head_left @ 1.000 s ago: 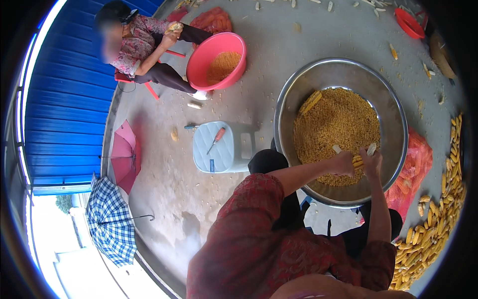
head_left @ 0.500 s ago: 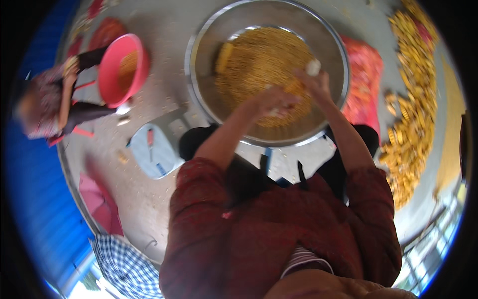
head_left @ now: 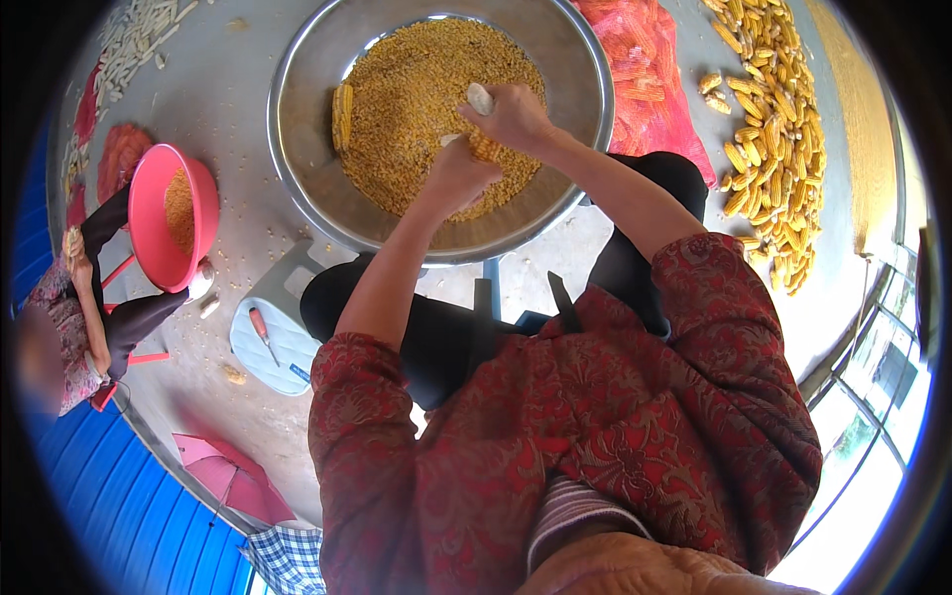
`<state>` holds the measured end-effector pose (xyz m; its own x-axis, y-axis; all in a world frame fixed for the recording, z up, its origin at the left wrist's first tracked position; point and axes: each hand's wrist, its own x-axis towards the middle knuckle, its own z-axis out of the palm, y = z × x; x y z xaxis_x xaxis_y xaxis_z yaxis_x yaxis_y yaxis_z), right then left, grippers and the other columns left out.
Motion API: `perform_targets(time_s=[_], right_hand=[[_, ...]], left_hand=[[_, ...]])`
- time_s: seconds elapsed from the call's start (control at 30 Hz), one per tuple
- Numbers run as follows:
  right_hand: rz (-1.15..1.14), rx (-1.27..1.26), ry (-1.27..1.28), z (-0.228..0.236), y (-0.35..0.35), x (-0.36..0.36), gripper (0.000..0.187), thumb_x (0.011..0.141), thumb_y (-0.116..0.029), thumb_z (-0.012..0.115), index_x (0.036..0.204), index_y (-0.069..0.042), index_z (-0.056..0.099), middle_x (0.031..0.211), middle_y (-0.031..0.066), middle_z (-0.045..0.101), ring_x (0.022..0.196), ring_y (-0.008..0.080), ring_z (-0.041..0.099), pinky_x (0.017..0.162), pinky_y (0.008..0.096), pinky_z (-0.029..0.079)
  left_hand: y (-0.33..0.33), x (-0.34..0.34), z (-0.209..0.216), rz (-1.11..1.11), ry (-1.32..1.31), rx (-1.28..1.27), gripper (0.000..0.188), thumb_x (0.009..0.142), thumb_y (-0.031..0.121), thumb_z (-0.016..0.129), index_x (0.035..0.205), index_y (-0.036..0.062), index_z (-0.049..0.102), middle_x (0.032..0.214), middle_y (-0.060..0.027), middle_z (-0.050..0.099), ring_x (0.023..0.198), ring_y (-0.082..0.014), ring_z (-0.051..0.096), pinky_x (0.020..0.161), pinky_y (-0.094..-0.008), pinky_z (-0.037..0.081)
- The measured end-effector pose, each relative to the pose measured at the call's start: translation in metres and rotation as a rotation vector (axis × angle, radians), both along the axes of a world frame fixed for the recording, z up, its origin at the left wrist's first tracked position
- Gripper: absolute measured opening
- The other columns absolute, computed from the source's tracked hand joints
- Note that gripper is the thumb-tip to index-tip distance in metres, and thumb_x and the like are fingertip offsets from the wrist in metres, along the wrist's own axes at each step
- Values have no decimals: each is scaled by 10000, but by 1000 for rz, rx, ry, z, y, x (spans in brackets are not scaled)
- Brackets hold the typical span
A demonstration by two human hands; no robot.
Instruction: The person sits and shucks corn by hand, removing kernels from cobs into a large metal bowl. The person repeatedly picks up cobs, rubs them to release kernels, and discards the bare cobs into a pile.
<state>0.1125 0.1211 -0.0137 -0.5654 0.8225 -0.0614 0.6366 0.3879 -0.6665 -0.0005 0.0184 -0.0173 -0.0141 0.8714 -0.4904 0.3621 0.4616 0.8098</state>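
Over a wide steel basin [head_left: 295, 149] full of loose yellow corn kernels [head_left: 416, 99], my two hands meet. My left hand [head_left: 460, 180] is closed around an ear of corn [head_left: 484, 147], whose yellow kernels show between the hands; a small pale end sticks out by the fingers. Just above and to the right, my right hand [head_left: 518, 117] is closed on a bare white corncob [head_left: 480, 98], its end poking past the fingers. The hands press close together, so how the two cobs touch is hidden. Against the basin's left side rests a whole yellow ear [head_left: 342, 117].
A red mesh sack of corn [head_left: 640, 84] stands right of the basin, with a heap of ears [head_left: 783, 149] beyond. At left, a stool [head_left: 268, 352] bears a red-handled screwdriver [head_left: 262, 329]. A seated person [head_left: 79, 297] has a pink tub [head_left: 164, 260]. Umbrellas [head_left: 233, 476] lie below.
My hands have come together over the kernels, where they were apart before. The view has shifted, so the basin sits further left and higher.
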Motion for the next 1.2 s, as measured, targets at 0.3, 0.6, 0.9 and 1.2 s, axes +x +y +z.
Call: perform_targets(time_s=[0.3, 0.6, 0.9, 1.2], right_hand=[[-328, -661, -146, -35, 15, 3, 356, 773, -292, 709, 764, 60, 656, 641, 148, 645, 533, 237, 648, 468, 342, 537], [-474, -797, 365, -22, 35, 3, 365, 743, -273, 753, 687, 66, 631, 658, 141, 625, 465, 181, 566, 425, 320, 468], [-298, -579, 432, 36, 28, 6, 371, 730, -376, 759, 829, -24, 697, 721, 67, 642, 669, 149, 588, 601, 311, 468], [-306, -818, 586, 29, 23, 21, 281, 778, -265, 749, 881, -18, 668, 692, 41, 609, 514, 112, 544, 432, 257, 410]], left_hand=[[-6, 10, -23, -309, 797, 277, 330, 762, 137, 613, 1044, 28, 478, 827, -209, 641, 746, -386, 651, 649, -460, 519], [4, -7, 4, 158, -485, -202, 322, 761, 112, 687, 999, 48, 479, 654, -46, 534, 453, -109, 484, 385, -258, 383], [9, -3, 15, 407, -687, -19, 394, 890, 373, 623, 1056, 43, 486, 702, -53, 546, 474, -99, 479, 409, -237, 395], [14, 0, -5, 339, -296, 409, 443, 944, 466, 481, 1047, 40, 543, 771, -42, 580, 563, -96, 534, 462, -229, 427]])
